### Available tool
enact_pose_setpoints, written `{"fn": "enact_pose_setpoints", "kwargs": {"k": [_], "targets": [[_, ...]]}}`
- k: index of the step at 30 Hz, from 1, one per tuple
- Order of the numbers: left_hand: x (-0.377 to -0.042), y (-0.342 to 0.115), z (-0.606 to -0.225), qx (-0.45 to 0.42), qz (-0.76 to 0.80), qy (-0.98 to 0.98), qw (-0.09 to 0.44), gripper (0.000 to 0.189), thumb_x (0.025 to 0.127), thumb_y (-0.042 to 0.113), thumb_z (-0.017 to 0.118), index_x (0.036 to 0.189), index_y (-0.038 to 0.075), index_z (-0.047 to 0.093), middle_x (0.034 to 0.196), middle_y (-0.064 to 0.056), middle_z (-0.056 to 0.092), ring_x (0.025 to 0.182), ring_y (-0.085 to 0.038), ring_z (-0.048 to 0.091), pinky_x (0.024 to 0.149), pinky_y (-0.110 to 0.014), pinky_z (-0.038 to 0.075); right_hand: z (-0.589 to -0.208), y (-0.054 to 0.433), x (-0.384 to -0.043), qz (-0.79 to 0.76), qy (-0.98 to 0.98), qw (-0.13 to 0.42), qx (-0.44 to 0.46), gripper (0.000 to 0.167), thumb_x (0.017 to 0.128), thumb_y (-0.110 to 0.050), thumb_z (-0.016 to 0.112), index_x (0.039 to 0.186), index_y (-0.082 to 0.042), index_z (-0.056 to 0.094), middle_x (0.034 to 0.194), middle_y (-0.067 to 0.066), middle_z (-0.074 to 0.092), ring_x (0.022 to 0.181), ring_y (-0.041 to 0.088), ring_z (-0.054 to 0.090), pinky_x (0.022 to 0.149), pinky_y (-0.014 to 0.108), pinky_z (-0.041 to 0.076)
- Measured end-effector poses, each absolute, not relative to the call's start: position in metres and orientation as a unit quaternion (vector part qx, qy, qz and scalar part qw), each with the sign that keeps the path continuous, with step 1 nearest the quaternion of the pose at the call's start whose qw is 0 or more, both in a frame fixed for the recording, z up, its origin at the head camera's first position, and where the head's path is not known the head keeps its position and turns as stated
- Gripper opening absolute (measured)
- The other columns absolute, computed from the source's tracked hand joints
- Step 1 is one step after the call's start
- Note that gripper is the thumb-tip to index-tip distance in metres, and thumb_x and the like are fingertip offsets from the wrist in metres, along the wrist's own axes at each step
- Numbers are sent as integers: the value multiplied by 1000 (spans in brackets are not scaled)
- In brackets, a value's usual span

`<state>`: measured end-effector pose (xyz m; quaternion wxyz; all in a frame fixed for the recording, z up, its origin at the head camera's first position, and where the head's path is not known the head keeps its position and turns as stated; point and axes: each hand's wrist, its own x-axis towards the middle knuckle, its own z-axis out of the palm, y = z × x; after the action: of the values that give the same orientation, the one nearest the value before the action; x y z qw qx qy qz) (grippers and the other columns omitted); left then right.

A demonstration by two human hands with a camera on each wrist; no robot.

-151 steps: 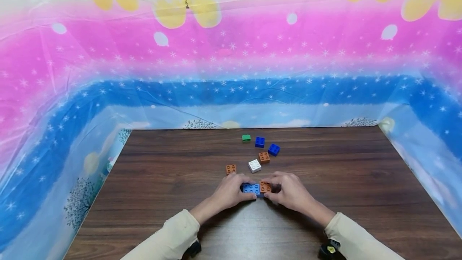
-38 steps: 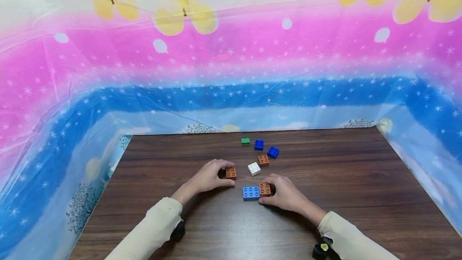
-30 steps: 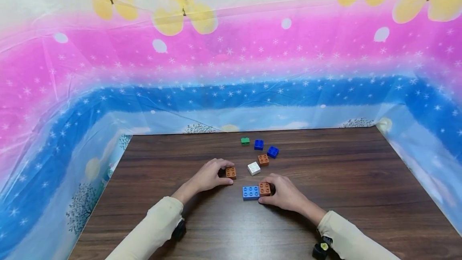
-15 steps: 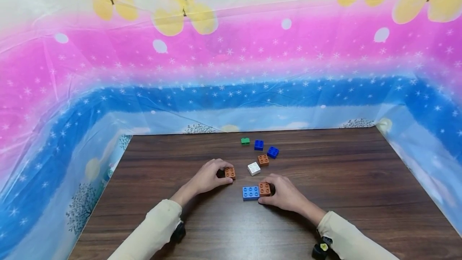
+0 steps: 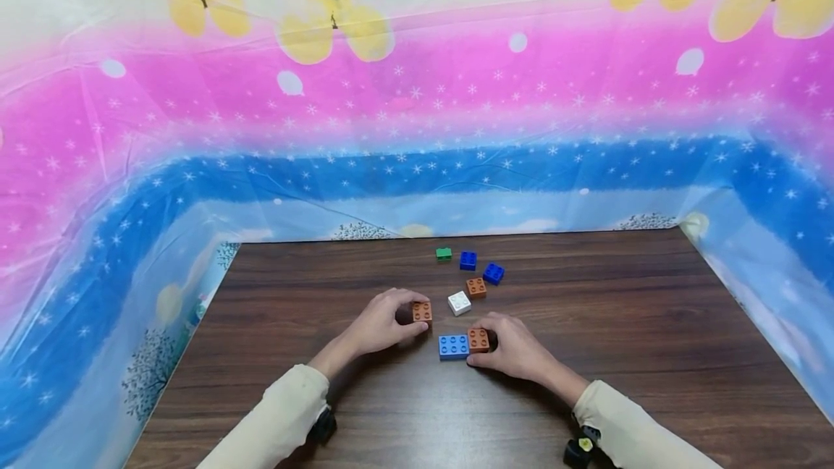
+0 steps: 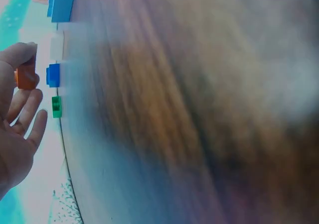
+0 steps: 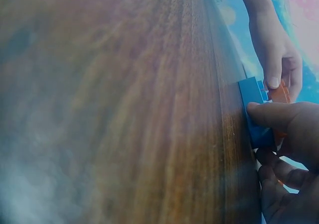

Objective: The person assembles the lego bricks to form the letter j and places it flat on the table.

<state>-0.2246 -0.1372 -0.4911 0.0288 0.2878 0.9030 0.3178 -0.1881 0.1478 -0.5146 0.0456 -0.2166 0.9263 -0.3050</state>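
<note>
My left hand (image 5: 381,320) pinches an orange-brown toy building brick (image 5: 422,311) between thumb and fingers. In the left wrist view that brick (image 6: 26,78) is off the tabletop. My right hand (image 5: 515,347) grips a joined pair: a longer light-blue brick (image 5: 452,347) with another orange-brown brick (image 5: 478,339) on its right end. The pair rests on the table, just in front and to the right of the left hand's brick. In the right wrist view, the right thumb lies along the side of the light-blue brick (image 7: 252,107).
Behind the hands lie a white brick (image 5: 459,302), a loose orange-brown brick (image 5: 476,287), two dark-blue bricks (image 5: 493,273) and a small green brick (image 5: 444,254). The dark wooden table (image 5: 293,266) ends at a printed cloth backdrop (image 5: 417,165).
My left hand has left the light-blue brick, taken hold of the orange-brown brick behind it, and just now raised it slightly to the right. My right hand stays on the joined pair.
</note>
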Motion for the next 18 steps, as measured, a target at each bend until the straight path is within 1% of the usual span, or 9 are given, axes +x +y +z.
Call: {"fn": "enact_pose_setpoints", "kwargs": {"k": [2,6,11,18], "targets": [[-222,-136,-491,289,323,901,27,44,93,32,76,133,17,66,123,1,69,113,-18,62,97,-45,49,-515,148,-188,-304,927,44,-218,49,77,-34,90,116,-10,73,99,-7,67,84,8,58,74,34,48],[-218,-134,-490,291,338,895,25,46,93,32,76,134,14,66,127,0,68,115,-19,62,96,-44,50,-515,148,-188,-305,926,45,-218,48,77,-34,90,116,-10,73,98,-8,66,83,8,57,73,34,48],[-213,-132,-491,297,344,890,27,45,93,33,77,132,13,67,122,2,69,110,-15,62,92,-41,51,-514,147,-187,-311,924,46,-218,48,78,-33,90,116,-11,73,97,-9,65,82,7,57,74,33,47],[-207,-129,-492,325,346,879,40,44,92,31,78,130,11,67,112,6,69,103,-14,63,91,-41,52,-514,147,-187,-315,923,48,-217,47,78,-33,90,116,-11,73,98,-9,66,82,7,57,73,33,47]]}}
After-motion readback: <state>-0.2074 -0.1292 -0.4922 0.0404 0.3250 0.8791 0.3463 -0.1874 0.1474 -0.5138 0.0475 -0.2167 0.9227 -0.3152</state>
